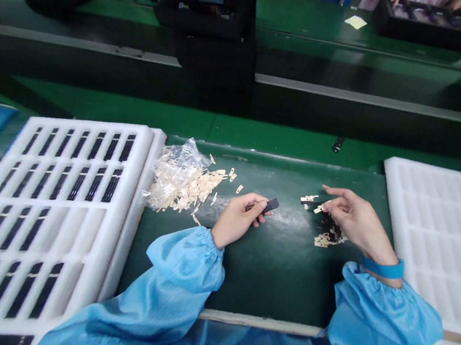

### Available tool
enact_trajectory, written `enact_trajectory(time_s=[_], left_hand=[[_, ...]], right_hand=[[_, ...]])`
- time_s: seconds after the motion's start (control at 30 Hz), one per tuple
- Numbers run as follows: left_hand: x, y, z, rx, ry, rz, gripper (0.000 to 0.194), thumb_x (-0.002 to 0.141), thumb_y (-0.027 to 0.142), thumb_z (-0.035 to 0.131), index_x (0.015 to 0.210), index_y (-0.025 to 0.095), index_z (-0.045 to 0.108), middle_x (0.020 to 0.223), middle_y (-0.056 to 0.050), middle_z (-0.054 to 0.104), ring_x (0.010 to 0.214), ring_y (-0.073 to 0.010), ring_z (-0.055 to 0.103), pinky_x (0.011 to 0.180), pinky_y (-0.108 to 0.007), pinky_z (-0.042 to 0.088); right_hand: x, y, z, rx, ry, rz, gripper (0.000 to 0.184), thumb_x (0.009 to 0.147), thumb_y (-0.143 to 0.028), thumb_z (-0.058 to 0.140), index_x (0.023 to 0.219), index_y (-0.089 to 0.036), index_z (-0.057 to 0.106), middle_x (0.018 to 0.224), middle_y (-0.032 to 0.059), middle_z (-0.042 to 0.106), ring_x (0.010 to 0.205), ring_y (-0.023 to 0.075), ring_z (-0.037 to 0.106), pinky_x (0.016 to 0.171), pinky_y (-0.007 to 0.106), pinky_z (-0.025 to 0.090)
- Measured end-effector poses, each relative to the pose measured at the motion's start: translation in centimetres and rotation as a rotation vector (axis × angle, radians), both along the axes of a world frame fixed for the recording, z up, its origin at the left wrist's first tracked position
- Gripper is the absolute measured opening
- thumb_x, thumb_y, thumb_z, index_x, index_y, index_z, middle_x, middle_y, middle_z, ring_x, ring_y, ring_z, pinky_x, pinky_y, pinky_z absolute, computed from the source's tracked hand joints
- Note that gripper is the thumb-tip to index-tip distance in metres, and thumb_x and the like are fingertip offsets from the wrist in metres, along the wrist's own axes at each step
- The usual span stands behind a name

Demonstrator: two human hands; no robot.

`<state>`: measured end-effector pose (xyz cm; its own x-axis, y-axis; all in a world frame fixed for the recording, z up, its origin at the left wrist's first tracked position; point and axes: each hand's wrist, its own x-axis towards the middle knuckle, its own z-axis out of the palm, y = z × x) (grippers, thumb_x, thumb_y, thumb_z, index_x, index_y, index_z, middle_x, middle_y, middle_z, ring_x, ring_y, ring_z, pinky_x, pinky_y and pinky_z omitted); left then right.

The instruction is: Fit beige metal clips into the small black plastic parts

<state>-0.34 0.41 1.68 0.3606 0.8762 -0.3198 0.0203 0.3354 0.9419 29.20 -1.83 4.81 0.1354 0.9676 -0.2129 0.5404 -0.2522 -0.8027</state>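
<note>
Looks like mid-assembly: left hand (237,217) has its grip pinched shut on a small dark part (270,204) over the bench (270,264), right hand (353,218) pinches a beige tab (319,208), so next probably needs careful lining up of the two.

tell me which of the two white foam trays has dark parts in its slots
The white foam tray on the left, beside the left hand; the white foam tray on the right shows none.

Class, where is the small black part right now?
In the head view, the small black part sits in the left hand, mid-mat, right of the clear bag.
</note>
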Motion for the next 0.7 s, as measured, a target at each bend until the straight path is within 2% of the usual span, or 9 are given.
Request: enact_trajectory(time_s=[0.1,0.17,0.3,0.37,0.43,0.53,0.7], left_hand=[[0.2,-0.1,-0.1,-0.007,-0.014,0.000,0.037,0.090,0.050,0.067,0.100,0.014,0.069,0.085,-0.007,0.074,0.064,-0.0108,0.065,0.053,-0.020,0.050],[0.3,-0.2,-0.2,-0.029,-0.033,0.009,0.038,0.090,0.051,0.065,0.100,0.014,0.064,0.088,-0.008,0.075,0.062,-0.0105,0.064,0.050,-0.020,0.049],[0.5,-0.3,-0.2,-0.010,-0.028,0.035,0.033,0.096,0.049,0.057,0.101,0.017,0.054,0.090,-0.006,0.074,0.056,-0.0084,0.059,0.047,-0.020,0.044],[0.4,-0.4,-0.2,0.088,0.024,0.053,0.027,0.095,0.043,0.059,0.103,0.017,0.057,0.090,-0.005,0.073,0.065,-0.0103,0.063,0.057,-0.022,0.049],[0.4,-0.5,-0.1,0.203,0.081,0.066,0.024,0.093,0.038,0.064,0.105,0.017,0.063,0.097,-0.006,0.074,0.085,-0.0145,0.068,0.074,-0.025,0.053],[0.3,-0.6,0.1,0.310,0.157,0.085,0.023,0.092,0.035,0.066,0.107,0.018,0.069,0.107,-0.007,0.074,0.100,-0.0187,0.069,0.087,-0.029,0.053],[0.3,-0.8,0.2,0.404,0.228,0.078,0.018,0.094,0.033,0.064,0.104,0.019,0.071,0.104,-0.007,0.073,0.096,-0.0182,0.068,0.085,-0.028,0.052]], right_hand=[[-1.3,-0.1,0.8,-0.014,0.073,-0.032,0.043,0.083,-0.058,0.076,0.096,-0.018,0.072,0.069,0.0046,0.067,0.056,0.0160,0.059,0.048,0.026,0.043],[-3.0,0.0,0.9,0.009,0.167,-0.046,0.046,0.080,-0.063,0.078,0.089,-0.018,0.069,0.062,0.0027,0.064,0.054,0.0155,0.058,0.047,0.026,0.043],[-7.4,0.1,-0.7,0.062,0.399,-0.069,0.044,0.082,-0.059,0.078,0.093,-0.018,0.065,0.079,0.0068,0.073,0.057,0.0138,0.061,0.053,0.026,0.048],[-9.4,-0.2,-1.8,0.061,0.477,-0.090,0.039,0.087,-0.054,0.076,0.095,-0.018,0.064,0.087,0.0078,0.075,0.057,0.0128,0.060,0.054,0.026,0.048],[-10.8,-0.6,-2.6,0.074,0.505,-0.108,0.033,0.089,-0.050,0.075,0.095,-0.019,0.065,0.084,0.0057,0.073,0.060,0.0134,0.060,0.057,0.027,0.049],[-11.7,-1.1,-3.3,0.093,0.520,-0.082,0.027,0.092,-0.046,0.072,0.097,-0.020,0.067,0.073,0.0011,0.065,0.065,0.0153,0.060,0.063,0.028,0.050],[-11.9,-1.3,-3.1,0.063,0.549,-0.007,0.027,0.092,-0.047,0.072,0.096,-0.021,0.068,0.070,0.0001,0.063,0.064,0.0156,0.059,0.062,0.029,0.051]])
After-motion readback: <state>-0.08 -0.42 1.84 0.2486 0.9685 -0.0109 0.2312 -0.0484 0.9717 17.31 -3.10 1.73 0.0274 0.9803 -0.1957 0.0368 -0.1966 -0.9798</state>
